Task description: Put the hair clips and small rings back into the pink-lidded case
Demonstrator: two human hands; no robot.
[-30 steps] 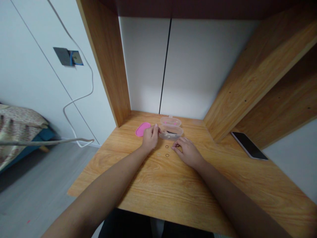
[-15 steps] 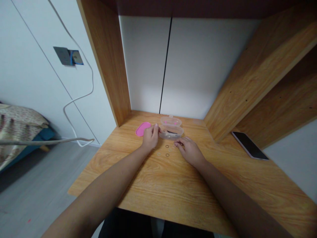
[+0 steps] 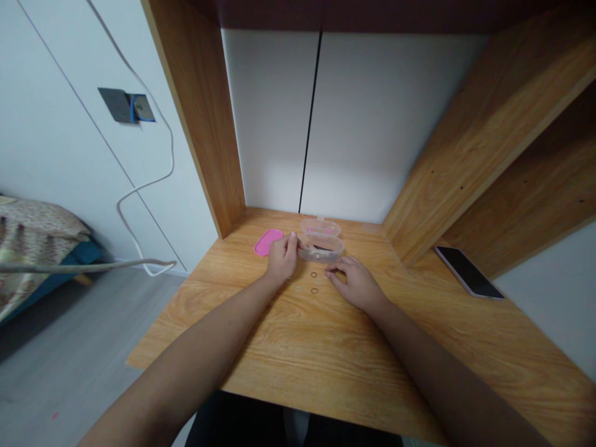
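A clear plastic box [image 3: 328, 256] stands on the desk, its lid [image 3: 321, 227] tilted back and a dark thin item [image 3: 321, 248] inside. My left hand [image 3: 282, 256] is closed at the box's left end, thumb and fingers pinching the rim. In front of the box lie two small dark elastic rings [image 3: 314, 290] and several pale ones that barely show. Right of these rings, my right hand [image 3: 354, 280] rests low over the desk with thumb and forefinger pinched together. What sits between those fingertips is too small to make out.
A pink oval lid-like piece [image 3: 264, 241] lies left of the box. On the right part of the wooden desk [image 3: 298, 360] lies a phone [image 3: 468, 272]. Wooden side panels [image 3: 200, 112] frame the desk, and a pale cable [image 3: 173, 143] hangs at left.
The view has shifted very slightly. Both hands keep nearly the same place, with the right fingertips still pinched beside the rings.
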